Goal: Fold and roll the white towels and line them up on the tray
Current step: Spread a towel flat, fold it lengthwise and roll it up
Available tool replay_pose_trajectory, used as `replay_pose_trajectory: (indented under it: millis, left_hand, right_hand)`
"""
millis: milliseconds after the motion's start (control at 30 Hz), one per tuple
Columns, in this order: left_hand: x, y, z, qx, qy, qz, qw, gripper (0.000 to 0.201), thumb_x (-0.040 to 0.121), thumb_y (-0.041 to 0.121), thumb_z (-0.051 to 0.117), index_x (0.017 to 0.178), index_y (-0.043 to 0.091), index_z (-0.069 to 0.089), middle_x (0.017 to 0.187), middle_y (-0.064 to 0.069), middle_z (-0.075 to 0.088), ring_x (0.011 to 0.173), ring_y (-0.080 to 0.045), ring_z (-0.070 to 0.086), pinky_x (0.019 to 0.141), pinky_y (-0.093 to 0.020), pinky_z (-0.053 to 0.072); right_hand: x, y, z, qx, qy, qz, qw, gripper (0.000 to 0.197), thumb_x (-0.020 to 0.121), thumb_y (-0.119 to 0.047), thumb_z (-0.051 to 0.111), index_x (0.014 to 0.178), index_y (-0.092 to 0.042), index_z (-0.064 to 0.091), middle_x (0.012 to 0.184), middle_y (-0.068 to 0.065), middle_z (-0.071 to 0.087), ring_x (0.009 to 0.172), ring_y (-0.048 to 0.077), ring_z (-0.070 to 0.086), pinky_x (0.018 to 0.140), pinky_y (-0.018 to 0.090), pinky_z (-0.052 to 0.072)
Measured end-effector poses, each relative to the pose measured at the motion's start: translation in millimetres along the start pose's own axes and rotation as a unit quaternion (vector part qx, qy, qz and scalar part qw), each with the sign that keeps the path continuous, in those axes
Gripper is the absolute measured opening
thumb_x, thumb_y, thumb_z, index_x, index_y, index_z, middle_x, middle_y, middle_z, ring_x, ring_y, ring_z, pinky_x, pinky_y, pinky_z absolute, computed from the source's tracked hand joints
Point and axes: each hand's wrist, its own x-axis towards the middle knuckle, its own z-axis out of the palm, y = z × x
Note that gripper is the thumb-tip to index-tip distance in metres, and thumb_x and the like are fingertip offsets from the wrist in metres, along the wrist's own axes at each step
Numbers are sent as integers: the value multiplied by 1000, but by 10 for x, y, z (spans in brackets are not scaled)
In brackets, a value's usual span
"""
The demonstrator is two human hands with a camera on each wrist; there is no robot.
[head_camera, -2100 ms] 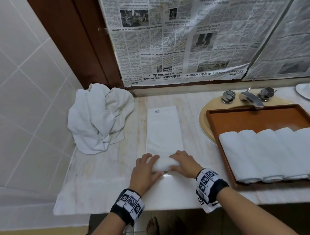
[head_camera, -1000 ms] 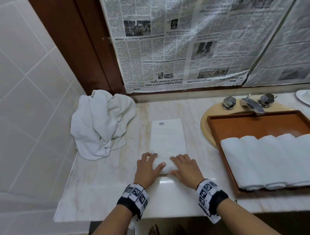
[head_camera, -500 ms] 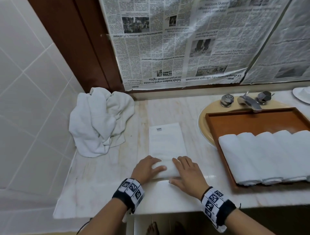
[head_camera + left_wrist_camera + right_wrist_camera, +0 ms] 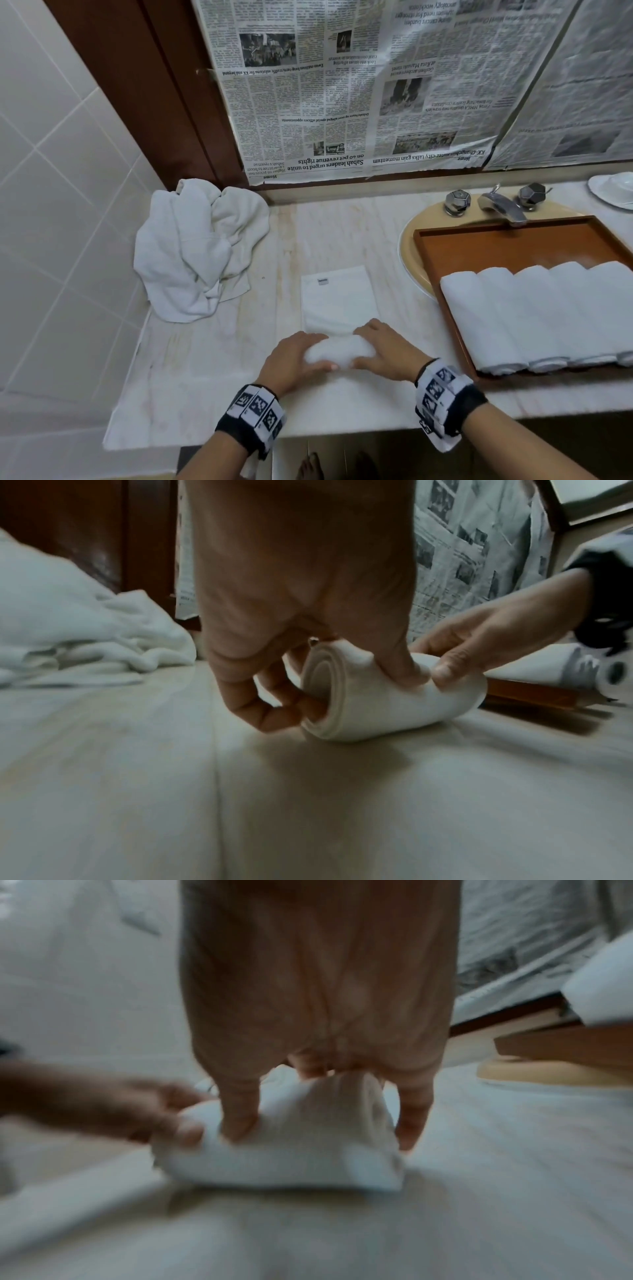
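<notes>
A folded white towel (image 4: 337, 301) lies on the marble counter (image 4: 205, 359), just left of the wooden tray (image 4: 513, 243); its near end is wound into a roll (image 4: 337, 351), its far end lies flat with a small label at one corner. The left hand (image 4: 294, 359) curls round the roll's left end, thumb pressed into the top and fingers (image 4: 274, 696) tucked against the spiral edge. The right hand (image 4: 387, 354) grips the right end the same way, thumb and fingers pinching the cloth; the right wrist view is blurred, so finer detail cannot be told. Both hands cover most of the roll.

On the tray, five rolled towels (image 4: 534, 315) lie touching side by side along its near part. The tray rests over a beige sink (image 4: 411, 253), whose chrome tap (image 4: 503, 205) stands behind the tray. Well left of the tray, against the tiled wall, sits a heap of crumpled white towels (image 4: 195, 250). Newspaper sheets (image 4: 359, 85) hang on the wall behind the tray, and a white dish (image 4: 613, 192) sits beyond its far right corner.
</notes>
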Motion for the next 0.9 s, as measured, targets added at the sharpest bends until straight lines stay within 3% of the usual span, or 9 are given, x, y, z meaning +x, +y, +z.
replay_pose_trajectory:
  millis: [67, 133, 200, 300, 433, 567, 667, 767, 900]
  left_hand:
    - [61, 39, -67, -36, -15, -14, 999, 59, 73, 75, 66, 122, 41, 65, 118, 21, 65, 111, -2, 58, 97, -25, 45]
    - [101, 65, -86, -60, -13, -39, 997, 53, 80, 69, 66, 123, 38, 65, 122, 19, 65, 116, -5, 58, 96, -20, 42]
    - [90, 73, -57, -70, 7, -50, 996, 55, 82, 67, 64, 129, 39, 59, 128, 17, 61, 119, -7, 56, 99, -22, 40]
    - [-32, 71, 50, -9, 57, -7, 998, 67, 83, 68, 62, 140, 42, 42, 136, 16, 45, 117, -6, 50, 96, -27, 43]
    - [-154, 56, 175, 83, 77, 15, 993, 73, 83, 63, 63, 146, 45, 31, 142, 14, 35, 124, -12, 46, 88, -32, 50]
    - [-50, 66, 96, 96, 8, -27, 995, 78, 77, 61, 69, 144, 46, 33, 131, 7, 43, 120, -17, 49, 93, -35, 47]
    - [118, 106, -41, 81, -42, -52, 994, 78, 74, 54, 76, 143, 42, 41, 123, 0, 49, 119, -21, 50, 102, -36, 42]
    - [228, 117, -114, 85, -77, -58, 992, 81, 72, 52, 78, 143, 39, 43, 126, -2, 50, 121, -22, 50, 102, -35, 42]
    - [120, 73, -20, 54, -16, -26, 998, 87, 73, 49, 78, 148, 38, 35, 137, 7, 34, 123, -17, 43, 103, -32, 41]
  right_hand:
    - [-67, 16, 119, -79, 96, -43, 991, 68, 82, -62, 53, 138, -24, 43, 128, -1, 42, 117, 21, 44, 91, 38, 43]
    - [-79, 13, 205, -136, 132, -73, 979, 71, 79, -65, 44, 137, -24, 44, 128, 2, 47, 118, 26, 48, 84, 39, 46]
    - [-29, 15, 182, -129, 114, -57, 983, 72, 79, -68, 38, 137, -25, 46, 129, 1, 48, 119, 24, 46, 88, 39, 44]
    - [73, -6, -11, -37, 47, -13, 998, 59, 87, -63, 54, 134, -27, 51, 126, -3, 49, 118, 17, 43, 97, 36, 38]
    - [160, -9, -206, 79, -28, 5, 996, 43, 91, -53, 60, 120, -21, 64, 116, 0, 60, 111, 17, 52, 97, 31, 38]
    - [105, 9, -82, 107, 43, 11, 993, 40, 98, -54, 45, 106, -20, 65, 107, -5, 66, 104, 17, 58, 90, 33, 43]
    - [-24, -55, 101, -84, 139, -20, 987, 48, 97, -55, 33, 124, -21, 54, 119, -2, 55, 111, 23, 50, 87, 38, 42]
    - [-108, -103, 206, -159, 93, -33, 982, 86, 78, -75, 29, 141, -16, 40, 130, 2, 45, 119, 26, 43, 88, 39, 44]
    - [43, -40, 114, -78, 34, 8, 996, 82, 79, -75, 47, 140, -20, 41, 130, 1, 47, 120, 22, 40, 97, 36, 39]
